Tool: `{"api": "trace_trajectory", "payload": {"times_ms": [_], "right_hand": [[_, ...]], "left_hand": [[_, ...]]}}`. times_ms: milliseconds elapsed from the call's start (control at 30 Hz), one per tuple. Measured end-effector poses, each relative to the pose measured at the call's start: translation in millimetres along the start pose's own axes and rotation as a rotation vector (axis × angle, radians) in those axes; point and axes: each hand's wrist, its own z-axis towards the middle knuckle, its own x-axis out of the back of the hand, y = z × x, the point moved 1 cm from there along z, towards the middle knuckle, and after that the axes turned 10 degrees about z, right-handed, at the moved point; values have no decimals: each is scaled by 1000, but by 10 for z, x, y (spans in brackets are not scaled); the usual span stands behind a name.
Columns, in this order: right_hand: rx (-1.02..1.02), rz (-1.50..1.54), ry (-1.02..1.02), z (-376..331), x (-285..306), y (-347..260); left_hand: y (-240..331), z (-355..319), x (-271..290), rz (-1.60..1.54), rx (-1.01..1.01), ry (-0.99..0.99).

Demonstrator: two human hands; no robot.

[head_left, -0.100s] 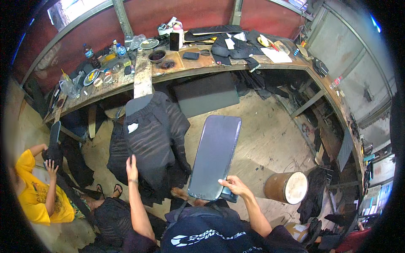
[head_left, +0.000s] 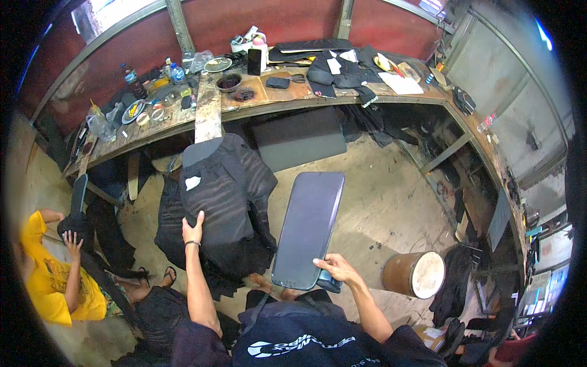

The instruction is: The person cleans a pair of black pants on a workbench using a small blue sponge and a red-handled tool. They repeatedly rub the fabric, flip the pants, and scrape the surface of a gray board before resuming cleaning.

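My right hand (head_left: 335, 268) grips the near end of a long dark grey rounded panel (head_left: 309, 227), which stands tilted away from me over the floor. My left hand (head_left: 193, 230) lies flat, fingers together, on a black ribbed seat cover (head_left: 223, 196) pulled over a seat in front of me. A small white tag (head_left: 193, 182) shows on that cover's upper left.
A long cluttered wooden workbench (head_left: 287, 101) curves along the back and right wall, with bottles, bowls and black fabric on it. A brown drum (head_left: 414, 274) stands at my right. A person in a yellow shirt (head_left: 52, 278) sits at the left. A grey cushion (head_left: 299, 139) leans under the bench.
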Motion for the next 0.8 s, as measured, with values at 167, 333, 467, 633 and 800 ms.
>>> {"api": "trace_trajectory", "payload": {"times_ms": [167,333,467,633,800], "right_hand": [[62,71,-33,-166,-157,112],[-35,33,-50,-286,-6,233],[-19,115,22,-484,218,392],[41,217,180,-643,511,641],[-5,109,313,-576,611,569]], "left_hand": [[-298,-379,52,-14,-7,-40],[-548,-1511,-120,16,35,9],[-418,-1645,101,-49,10,-44],[-101,-1627,188,-40,-241,442],[1141,-610,-22,192,-719,326]]}}
